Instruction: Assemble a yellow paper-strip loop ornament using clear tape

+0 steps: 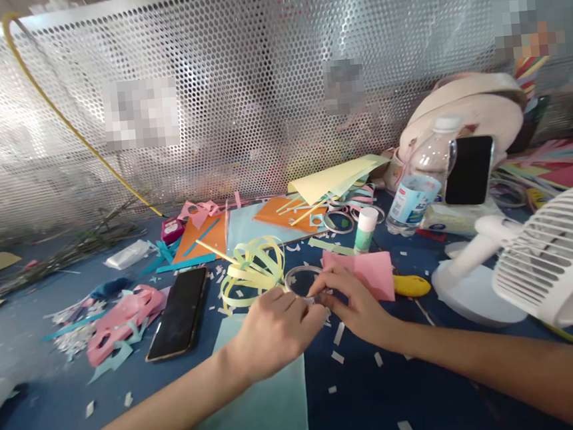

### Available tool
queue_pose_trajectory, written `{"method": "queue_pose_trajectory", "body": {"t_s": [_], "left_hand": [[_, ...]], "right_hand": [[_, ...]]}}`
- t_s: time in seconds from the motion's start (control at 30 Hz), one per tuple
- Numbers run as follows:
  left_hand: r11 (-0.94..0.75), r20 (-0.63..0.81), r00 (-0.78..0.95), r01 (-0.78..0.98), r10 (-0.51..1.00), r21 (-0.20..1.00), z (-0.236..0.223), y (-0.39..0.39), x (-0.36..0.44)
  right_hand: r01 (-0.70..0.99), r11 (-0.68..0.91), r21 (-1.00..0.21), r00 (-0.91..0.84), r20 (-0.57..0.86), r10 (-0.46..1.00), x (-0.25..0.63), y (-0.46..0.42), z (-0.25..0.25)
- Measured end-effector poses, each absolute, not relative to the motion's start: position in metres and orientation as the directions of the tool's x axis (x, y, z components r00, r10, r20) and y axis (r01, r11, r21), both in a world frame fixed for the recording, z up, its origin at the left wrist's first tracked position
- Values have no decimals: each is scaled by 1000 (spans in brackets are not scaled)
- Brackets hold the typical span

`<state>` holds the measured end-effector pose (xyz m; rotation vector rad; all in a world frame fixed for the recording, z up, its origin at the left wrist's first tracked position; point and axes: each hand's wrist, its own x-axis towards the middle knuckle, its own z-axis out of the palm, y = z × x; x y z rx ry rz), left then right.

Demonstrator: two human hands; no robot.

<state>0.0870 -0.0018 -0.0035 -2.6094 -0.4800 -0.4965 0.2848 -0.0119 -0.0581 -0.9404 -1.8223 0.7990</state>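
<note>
My left hand (279, 326) is closed in a loose fist over the table, its thumb side against the near rim of a roll of tape (302, 268). My right hand (357, 306) pinches the same rim with thumb and fingertips, so the two hands meet there. The exact grip is partly hidden behind the fingers. Just left of the roll sits a yellow ball of looped paper strips (254, 271) on a thin stick. Pink paper (375, 275) lies behind my right hand, partly over a yellow handle (412, 285). Light-blue paper (263, 411) lies beneath my left forearm.
A black phone (177, 315) lies left, beside pink paper scraps (125, 323). A glue stick (366, 229) stands behind the pink paper. A water bottle (421, 176), an upright phone (469, 171) and a white fan (556, 258) are right. A perforated metal screen (237, 112) borders the back.
</note>
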Motion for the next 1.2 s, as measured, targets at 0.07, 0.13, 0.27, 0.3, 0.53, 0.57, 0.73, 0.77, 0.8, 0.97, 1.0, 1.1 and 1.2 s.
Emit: {"method": "queue_pose_trajectory", "body": {"t_s": [0.07, 0.13, 0.27, 0.3, 0.53, 0.57, 0.73, 0.77, 0.8, 0.97, 1.0, 1.1, 1.2], "left_hand": [[-858, 434, 869, 398, 238, -326, -3, -8, 88], [-901, 427, 876, 353, 223, -253, -2, -19, 90], [-958, 449, 885, 226, 126, -176, 5, -44, 93], [-961, 465, 876, 222, 124, -162, 8, -46, 93], [-956, 484, 831, 288, 275, 50, 14, -31, 87], [-953, 483, 826, 297, 289, 63, 14, -28, 86], [-899, 501, 754, 417, 425, 135, 11, -19, 80], [-887, 499, 741, 437, 449, 150, 10, -17, 79], [-878, 495, 733, 450, 467, 162, 8, -16, 78], [-843, 442, 718, 472, 538, 258, 3, -6, 77], [-825, 439, 699, 472, 565, 310, 7, -4, 76], [-764, 518, 563, 432, 644, 479, 33, -6, 70], [-839, 607, 580, 375, 543, 393, 67, -29, 53]], "right_hand": [[258, 499, -827, -309, 419, 854, 286, -11, -60], [233, 457, -858, -258, 399, 880, 287, -8, -62], [214, 377, -901, -117, 359, 926, 291, -1, -65], [231, 391, -891, -119, 373, 920, 291, -1, -66], [350, 538, -767, -102, 540, 836, 288, -5, -57], [362, 531, -767, -87, 539, 838, 288, -7, -55], [286, 670, -685, -211, 637, 741, 291, -20, -51], [260, 701, -663, -271, 647, 713, 291, -21, -51], [248, 720, -649, -313, 650, 693, 291, -22, -51], [271, 719, -640, -327, 641, 695, 288, -20, -52], [266, 721, -639, -328, 644, 691, 288, -19, -52], [251, 724, -643, -312, 654, 689, 287, -19, -51], [229, 716, -659, -299, 653, 696, 288, -20, -50]]}}
